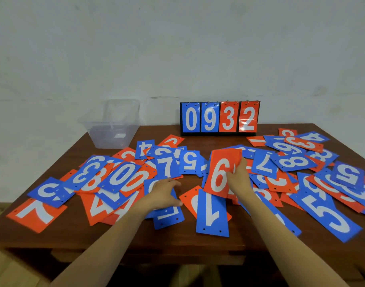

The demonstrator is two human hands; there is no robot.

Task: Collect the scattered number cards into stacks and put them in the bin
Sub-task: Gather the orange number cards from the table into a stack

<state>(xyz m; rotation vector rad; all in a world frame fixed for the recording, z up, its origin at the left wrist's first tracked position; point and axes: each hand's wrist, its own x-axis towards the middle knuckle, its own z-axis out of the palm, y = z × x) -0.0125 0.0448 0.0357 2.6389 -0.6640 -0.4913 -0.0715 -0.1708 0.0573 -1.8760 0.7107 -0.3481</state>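
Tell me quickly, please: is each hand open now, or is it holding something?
Left hand: open, fingers spread, holding nothing.
Right hand: closed, holding the red 6 card by its edge.

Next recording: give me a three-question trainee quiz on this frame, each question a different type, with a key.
1. True or false: the right hand grips a blue card.
2. Multiple choice: the scoreboard stand at the back reads A) 0932, B) 2390, C) 0923.
3. Fill in: the clear plastic bin stands at the far ___ corner of the table.

Key
1. False: it grips the red 6 card, lifted off the pile.
2. A.
3. Left.
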